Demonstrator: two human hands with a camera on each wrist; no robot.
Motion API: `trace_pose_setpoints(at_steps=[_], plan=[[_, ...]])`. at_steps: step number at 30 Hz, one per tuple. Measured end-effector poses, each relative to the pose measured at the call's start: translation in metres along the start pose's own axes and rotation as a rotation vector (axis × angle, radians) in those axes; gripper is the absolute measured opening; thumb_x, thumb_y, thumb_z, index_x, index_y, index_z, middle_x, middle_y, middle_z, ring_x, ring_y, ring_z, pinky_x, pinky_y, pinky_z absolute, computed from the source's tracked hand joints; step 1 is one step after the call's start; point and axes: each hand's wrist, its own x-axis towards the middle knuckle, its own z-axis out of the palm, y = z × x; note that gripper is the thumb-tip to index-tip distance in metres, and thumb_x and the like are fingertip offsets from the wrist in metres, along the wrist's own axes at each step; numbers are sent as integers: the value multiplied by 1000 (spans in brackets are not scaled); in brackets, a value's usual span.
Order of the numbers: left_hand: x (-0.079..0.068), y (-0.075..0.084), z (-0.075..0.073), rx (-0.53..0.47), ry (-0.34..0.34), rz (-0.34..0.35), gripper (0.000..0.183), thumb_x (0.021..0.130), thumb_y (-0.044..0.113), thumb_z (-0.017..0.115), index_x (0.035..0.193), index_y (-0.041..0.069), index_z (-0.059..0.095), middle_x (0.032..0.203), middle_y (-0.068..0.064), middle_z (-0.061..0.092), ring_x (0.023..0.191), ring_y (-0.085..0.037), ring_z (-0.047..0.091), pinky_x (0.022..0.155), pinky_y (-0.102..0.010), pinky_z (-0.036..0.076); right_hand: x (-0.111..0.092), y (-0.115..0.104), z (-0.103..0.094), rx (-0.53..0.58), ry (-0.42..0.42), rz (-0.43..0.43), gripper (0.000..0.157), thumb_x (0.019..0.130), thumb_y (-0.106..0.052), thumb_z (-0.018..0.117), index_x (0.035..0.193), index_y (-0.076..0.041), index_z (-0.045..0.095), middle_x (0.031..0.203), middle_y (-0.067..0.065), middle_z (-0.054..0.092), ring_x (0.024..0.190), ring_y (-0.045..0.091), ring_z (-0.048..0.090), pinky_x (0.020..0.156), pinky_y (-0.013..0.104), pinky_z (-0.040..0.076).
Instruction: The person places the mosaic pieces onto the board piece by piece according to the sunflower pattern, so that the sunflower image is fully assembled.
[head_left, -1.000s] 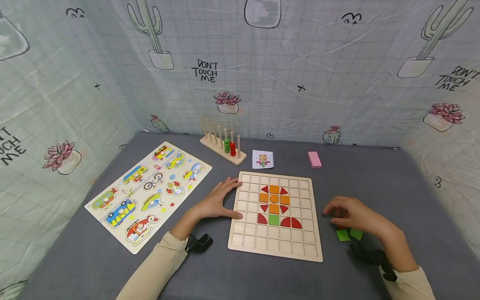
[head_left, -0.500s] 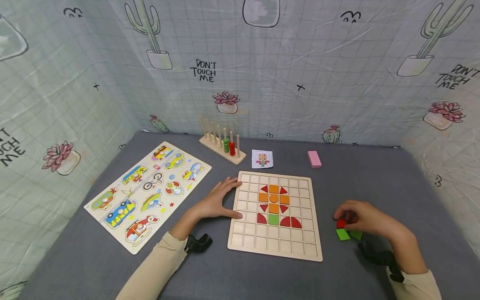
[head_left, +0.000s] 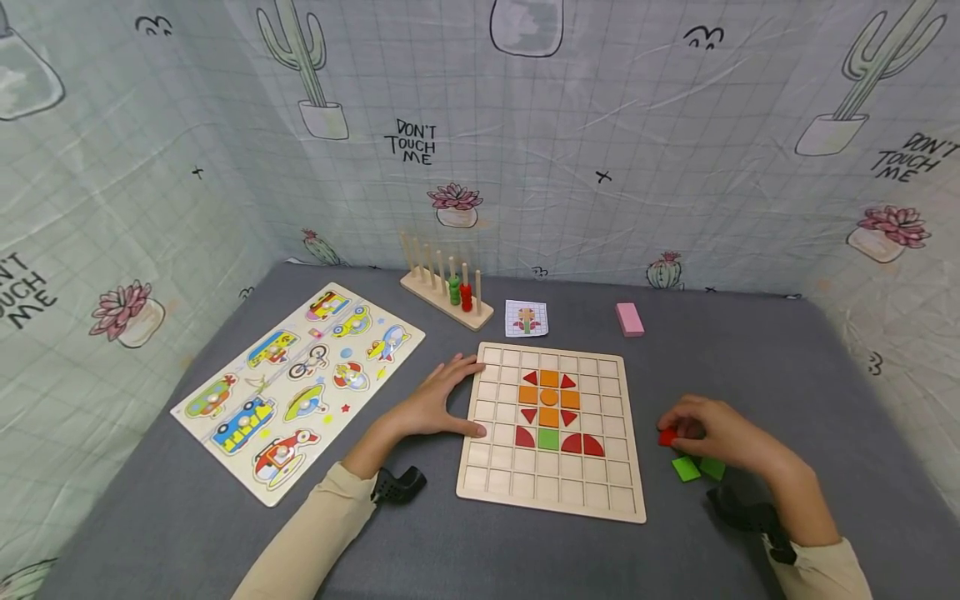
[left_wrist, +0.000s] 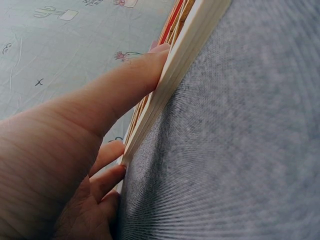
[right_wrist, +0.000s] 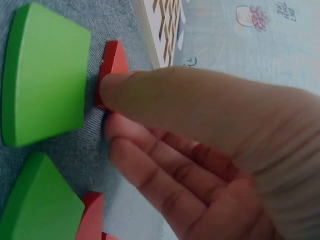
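My left hand [head_left: 435,404] rests at the left edge of a square wooden grid board [head_left: 502,483], thumb on its rim, fingers spread and fairly straight. In the left wrist view the thumb [left_wrist: 145,70] lies against the board's side. On the board lie orange squares, an orange circle [head_left: 549,397], red triangles, red quarter circles [head_left: 592,446] and a green square [head_left: 548,439]. To the right, my right hand [head_left: 720,429] pinches a red tile [right_wrist: 114,62] just above the cloth; its full outline is hidden. Green square tiles [head_left: 686,469] lie below that hand, with red pieces partly showing beside them.
A pattern card [head_left: 527,319] lies behind the board, a pink block [head_left: 629,320] right of it. A peg stand [head_left: 450,307] with green and red beads stands at the back. A vehicle puzzle board [head_left: 300,392] lies left. Printed cloth [head_left: 525,125] hangs behind.
My right hand first drew back over the loose tiles, then moved left with the red tile, away from the green ones. The left hand and the board have stayed put.
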Motion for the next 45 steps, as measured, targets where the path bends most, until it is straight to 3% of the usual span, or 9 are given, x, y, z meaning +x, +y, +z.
trace_pose_setpoints(at_steps=[5,24,35,41,45], plan=[[0,-1,0,-1,-2,7,96,75,34,85,152,10,34,161,-11,20,151,-29,2,122,-47,0,2,-2,3,4,5,-15,19,80,1,75,98,0,70,92,3,60,77,2,57,65,25,55],[-1,0,0,0,0,7,96,75,34,85,152,10,33,161,-11,20,151,-29,2,122,-48,0,3,-1,7,-35,78,-55,20,77,-1,78,94,-2,68,82,-1,57,65,-4,48,51,21,47],[0,1,0,-15,4,27,94,75,32,85,151,7,35,160,-15,22,150,-34,4,121,-51,1,7,-8,6,-28,44,30,19,78,-5,77,95,-4,68,82,-4,57,64,1,49,53,22,46],[0,2,-2,-24,9,39,94,75,30,85,150,6,35,160,-17,22,150,-35,5,121,-52,2,10,-11,8,-4,75,-14,20,77,-3,78,94,-6,68,81,-4,56,64,2,50,52,21,45],[0,2,-2,-26,5,38,94,75,32,85,150,6,35,159,-17,22,150,-36,5,121,-52,2,16,-15,13,50,52,-51,20,79,-2,76,96,-5,68,80,-3,56,63,1,49,51,20,46]])
